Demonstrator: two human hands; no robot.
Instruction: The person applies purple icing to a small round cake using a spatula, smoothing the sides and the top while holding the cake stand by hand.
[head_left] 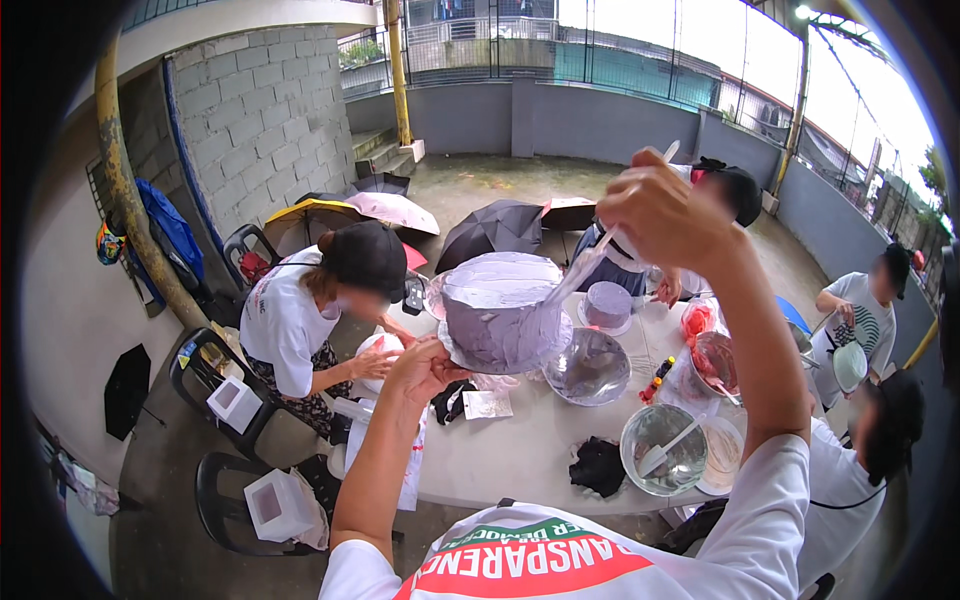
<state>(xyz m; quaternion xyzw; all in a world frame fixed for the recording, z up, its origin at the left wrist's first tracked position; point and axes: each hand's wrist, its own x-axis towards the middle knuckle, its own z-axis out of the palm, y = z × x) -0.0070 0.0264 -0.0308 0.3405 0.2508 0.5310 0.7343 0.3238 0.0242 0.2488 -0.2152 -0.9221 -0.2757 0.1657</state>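
From my end I have the cake (505, 310) up above the table (530, 462), its lilac frosting rough around the side and ridged across the top. My left hand (425, 370) grasps the cake board (455, 356) at the cake's near left edge; some fingers are hidden underneath, so I cannot tell how far they spread. My right hand (665, 208), above and right of the cake, has its fingers clenched round the spatula (582, 270), whose blade appears to meet the cake's right side. To spread well, I'd lay the blade nearly flat to that wall, press lightly and evenly, and turn the board rather than reach around. I'd want the board level: tilting could slide the cake toward the metal bowl (590, 378) at its lower right.
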